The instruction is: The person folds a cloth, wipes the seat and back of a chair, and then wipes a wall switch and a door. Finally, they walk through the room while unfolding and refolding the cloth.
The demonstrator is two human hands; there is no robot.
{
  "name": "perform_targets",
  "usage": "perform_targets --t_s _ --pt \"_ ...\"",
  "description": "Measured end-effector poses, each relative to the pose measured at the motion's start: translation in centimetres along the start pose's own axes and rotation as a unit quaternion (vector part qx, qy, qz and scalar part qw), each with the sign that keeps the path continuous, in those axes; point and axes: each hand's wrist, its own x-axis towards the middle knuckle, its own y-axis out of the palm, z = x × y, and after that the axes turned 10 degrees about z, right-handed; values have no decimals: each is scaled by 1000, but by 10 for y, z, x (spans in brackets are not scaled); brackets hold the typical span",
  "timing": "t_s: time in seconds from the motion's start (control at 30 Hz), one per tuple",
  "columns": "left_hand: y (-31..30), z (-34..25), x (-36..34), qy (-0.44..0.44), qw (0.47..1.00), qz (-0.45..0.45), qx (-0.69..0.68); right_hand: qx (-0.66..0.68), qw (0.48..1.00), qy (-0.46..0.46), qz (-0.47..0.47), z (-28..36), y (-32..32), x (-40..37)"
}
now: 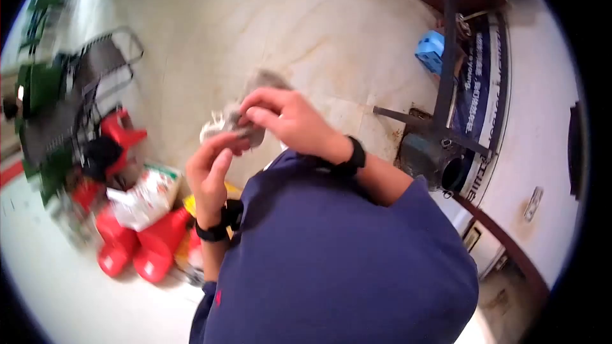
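In front of my body, both hands meet at a soft-looking grey thing (255, 135), blurred and partly hidden by my fingers. My right hand (296, 121), with a black band on its wrist, has its fingers bent and pinched on the upper part. From below left, my left hand (209, 169), also with a black wristband, curls its fingers at the lower edge, its thumb a little apart. Beyond my right fingers shows a blurred grey-brown shape (271, 79). A whitish shape with string-like strands (212, 125) appears just above my left fingers.
Red plastic stools (156, 245) and a white plastic bag (143, 200) are at left. Folding chairs (105, 57) stand behind them. At right are a dark metal frame (446, 57), a blue box (431, 50) and a dark lettered banner (478, 83) beside the white wall.
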Motion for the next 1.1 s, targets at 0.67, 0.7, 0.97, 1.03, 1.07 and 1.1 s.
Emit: perform_targets --t_s 0.67,0.7,0.97,1.03,1.07,1.1 --pt "-229 -80 447 292 953 84 16 -149 988 4 51 119 -229 376" --pt "-237 -83 480 295 950 99 22 -147 987 -26 60 121 -244 399" --pt "-162 -213 749 50 939 252 227 -54 938 -180 -290 217 -377 485" --pt "-143 -237 817 -21 863 369 343 -67 923 -201 -323 230 -420 488" --pt "-125 -245 844 13 833 393 388 -75 910 -217 -345 233 -440 490" --pt "-108 -247 874 11 832 396 387 -73 910 -215 -347 234 -464 494"
